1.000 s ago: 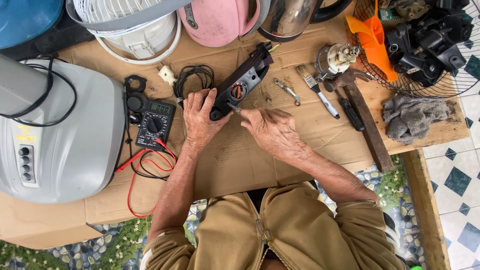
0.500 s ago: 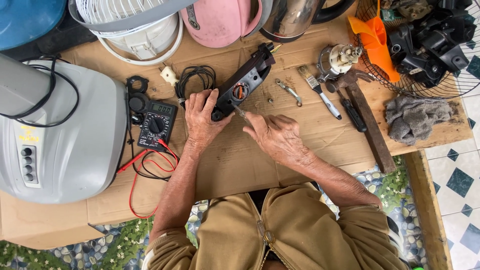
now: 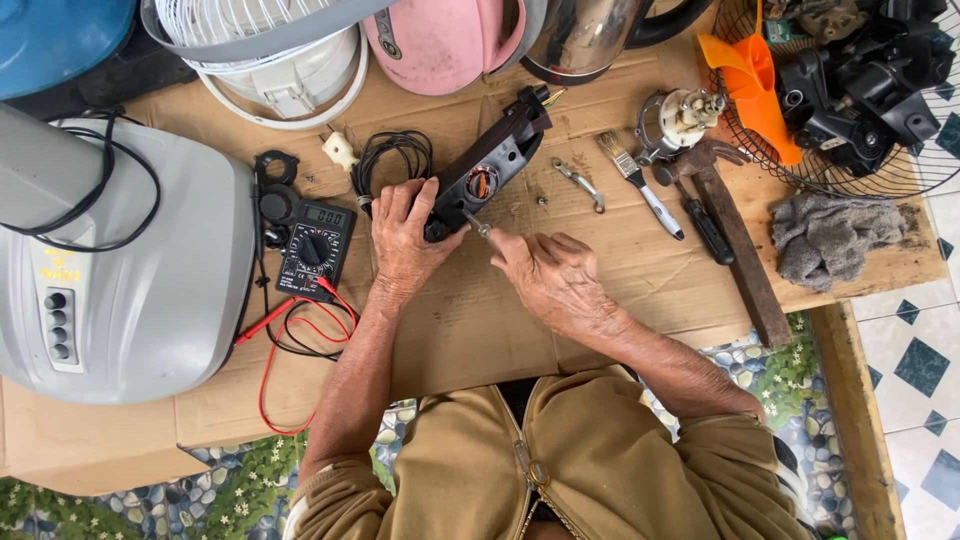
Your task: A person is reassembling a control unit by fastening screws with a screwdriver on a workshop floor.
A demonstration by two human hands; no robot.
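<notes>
The left hand (image 3: 405,235) clamps on the near end of a long dark plastic housing (image 3: 490,165), which lies slantwise on the cardboard-covered tabletop (image 3: 470,330), its far end pointing toward a steel kettle (image 3: 585,35). The right hand (image 3: 550,280) is closed around a thin metal tool (image 3: 477,227), probably a small screwdriver, whose tip meets the housing beside the left thumb. The two hands sit close together, not touching.

The housing looks rigid and fairly light, a moulded shell with a round copper-coloured part (image 3: 482,182) showing in an opening. It seems likely to skid on the cardboard under a push, so a grip across its width at the near end, as the left hand has it, looks sound; the exposed part and any wires at the far end look fragile and are best left untouched. The tool is slim and could slip off a small screw head. A multimeter (image 3: 315,248) with red leads (image 3: 290,330) lies just left of the left hand
</notes>
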